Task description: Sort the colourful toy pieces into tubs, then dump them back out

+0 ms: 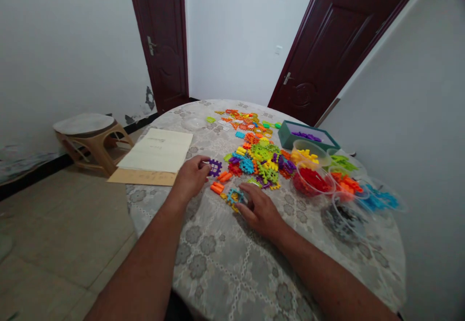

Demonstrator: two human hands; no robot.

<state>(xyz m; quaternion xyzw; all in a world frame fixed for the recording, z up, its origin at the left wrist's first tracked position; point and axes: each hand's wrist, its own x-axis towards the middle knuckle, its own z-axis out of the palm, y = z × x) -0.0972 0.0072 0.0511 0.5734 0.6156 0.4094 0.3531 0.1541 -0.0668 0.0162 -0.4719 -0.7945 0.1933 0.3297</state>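
Observation:
My left hand (192,178) is closed, with thumb and fingertips pinching a purple square notched building piece (215,168) by its left edge. My right hand (262,209) curves round a light-blue square building piece (235,195), thumb at its near side and fingers at its far side. Yellow plastic (232,206) shows under and beside the blue piece; whether the two are joined I cannot tell. Orange pieces (217,188) lie between my hands. Just beyond them is a mixed pile of bright interlocking pieces (265,151).
Clear tubs on the right hold sorted pieces: red (314,179), orange (347,184), blue (379,197) and grey (345,221). Behind them stands a green box (286,137) with purple pieces. Papers (156,149) lie at the left edge of the cloth-covered table (218,263). A stool (94,142) stands beyond.

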